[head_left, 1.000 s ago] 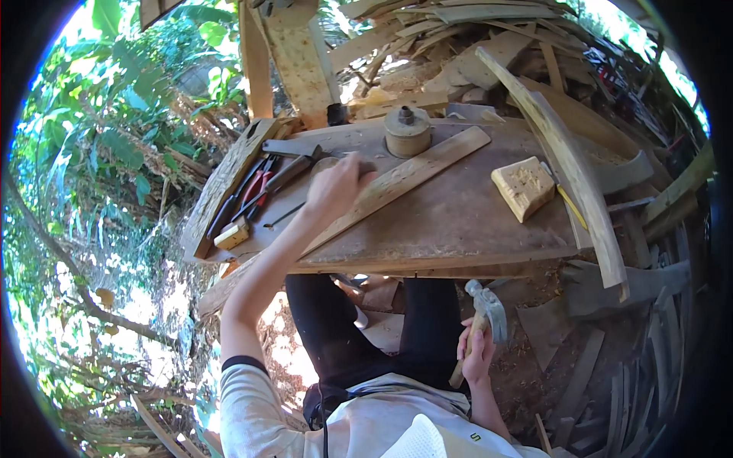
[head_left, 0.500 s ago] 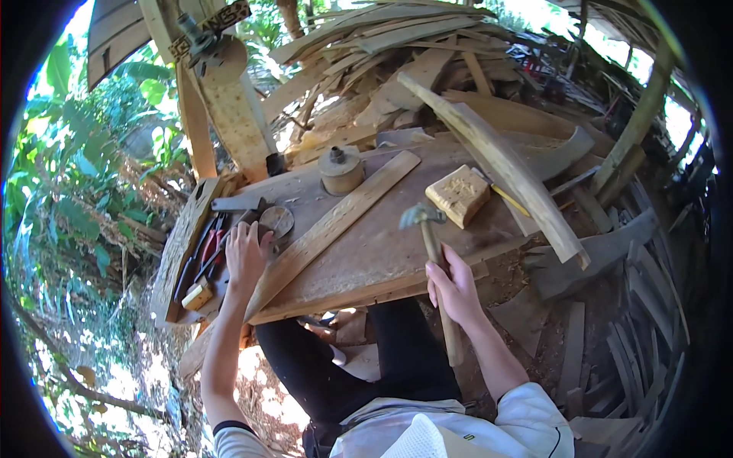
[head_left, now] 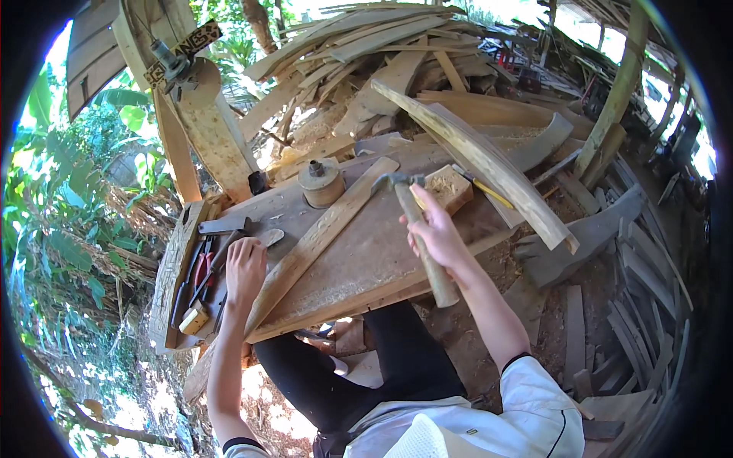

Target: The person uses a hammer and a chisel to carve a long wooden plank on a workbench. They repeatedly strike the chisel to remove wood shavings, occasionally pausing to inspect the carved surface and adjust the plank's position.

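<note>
My right hand (head_left: 437, 231) is wrapped round the wooden handle of a claw hammer (head_left: 429, 246), raised over the workbench with its metal head upward. The head overlaps a chunky pale wood block (head_left: 450, 188) in the picture. Low over the bench's left end, my left hand (head_left: 246, 267) has its fingers curled under; their tips are hidden. Beside it lie red-handled pliers (head_left: 204, 267), several dark, slim tools and a thin wooden disc (head_left: 272, 237). A long rough wooden strip (head_left: 324, 240) slants across the workbench (head_left: 374, 263) between my hands.
A round wooden block with a metal stub (head_left: 321, 185) stands on the bench's far side. To the right, a long pale timber (head_left: 489, 164) slants beside a yellow-handled tool (head_left: 492, 192). Planks (head_left: 382, 38) are piled behind; offcuts (head_left: 576, 328) litter the ground at right.
My right hand has raised the hammer, its head shifting up and slightly left in view. My left hand's fingers have curled in. The view has shifted a little.
</note>
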The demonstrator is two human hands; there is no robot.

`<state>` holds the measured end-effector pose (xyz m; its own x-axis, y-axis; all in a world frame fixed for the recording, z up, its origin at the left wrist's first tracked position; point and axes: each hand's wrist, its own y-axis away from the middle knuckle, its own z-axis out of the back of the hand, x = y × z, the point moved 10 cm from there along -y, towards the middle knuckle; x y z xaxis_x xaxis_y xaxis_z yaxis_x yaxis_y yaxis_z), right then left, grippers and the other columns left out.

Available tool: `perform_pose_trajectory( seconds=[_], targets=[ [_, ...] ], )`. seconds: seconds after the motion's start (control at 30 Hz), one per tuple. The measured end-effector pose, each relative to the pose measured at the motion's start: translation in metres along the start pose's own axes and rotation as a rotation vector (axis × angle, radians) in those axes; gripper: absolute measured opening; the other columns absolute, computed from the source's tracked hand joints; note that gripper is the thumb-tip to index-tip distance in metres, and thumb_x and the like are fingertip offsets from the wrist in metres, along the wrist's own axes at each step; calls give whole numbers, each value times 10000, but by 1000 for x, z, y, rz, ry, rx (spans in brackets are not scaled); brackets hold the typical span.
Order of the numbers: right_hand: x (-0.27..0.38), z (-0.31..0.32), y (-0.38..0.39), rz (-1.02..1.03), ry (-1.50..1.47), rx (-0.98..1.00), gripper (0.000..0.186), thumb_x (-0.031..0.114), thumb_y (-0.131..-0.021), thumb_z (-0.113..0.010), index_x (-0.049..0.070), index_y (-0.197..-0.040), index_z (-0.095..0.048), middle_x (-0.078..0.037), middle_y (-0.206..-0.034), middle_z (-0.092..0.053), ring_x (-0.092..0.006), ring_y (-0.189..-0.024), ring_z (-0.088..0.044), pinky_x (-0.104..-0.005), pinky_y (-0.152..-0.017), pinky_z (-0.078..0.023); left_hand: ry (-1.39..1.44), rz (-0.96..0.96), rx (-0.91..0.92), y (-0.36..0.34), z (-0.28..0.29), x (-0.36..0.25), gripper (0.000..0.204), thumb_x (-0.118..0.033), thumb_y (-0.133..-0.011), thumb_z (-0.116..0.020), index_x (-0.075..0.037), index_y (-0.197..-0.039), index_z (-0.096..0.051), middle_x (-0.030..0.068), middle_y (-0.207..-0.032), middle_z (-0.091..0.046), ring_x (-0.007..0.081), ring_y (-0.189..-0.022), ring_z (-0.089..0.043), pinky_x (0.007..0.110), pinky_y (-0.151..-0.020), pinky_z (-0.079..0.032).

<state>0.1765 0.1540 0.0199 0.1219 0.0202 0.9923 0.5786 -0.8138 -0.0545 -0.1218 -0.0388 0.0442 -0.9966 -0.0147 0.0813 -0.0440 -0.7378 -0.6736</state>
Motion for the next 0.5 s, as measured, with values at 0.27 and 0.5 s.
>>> perform_pose_trajectory(
  seconds=[0.27, 0.5],
  targets=[
    [30, 100, -64, 5, 475, -178, 787, 116, -876, -664, 15, -1585, -337, -255, -1397, -575, -264, -1081, -656, -361, -934, -518, 115, -80, -168, -5, 46, -52, 229, 75, -729, -760, -18, -916, -669, 94, -982, -657, 302, -944, -661, 424, -835, -521],
    [29, 134, -83, -86, 962, -116, 784, 223, -826, -738, 20, -1523, -439, -153, -951, -735, -187, -782, -694, -345, -713, -542, 193, 24, -147, 17, 51, -64, 225, 86, -761, -742, -35, -943, -689, 105, -1013, -667, 313, -999, -662, 427, -868, -509]
  ],
)
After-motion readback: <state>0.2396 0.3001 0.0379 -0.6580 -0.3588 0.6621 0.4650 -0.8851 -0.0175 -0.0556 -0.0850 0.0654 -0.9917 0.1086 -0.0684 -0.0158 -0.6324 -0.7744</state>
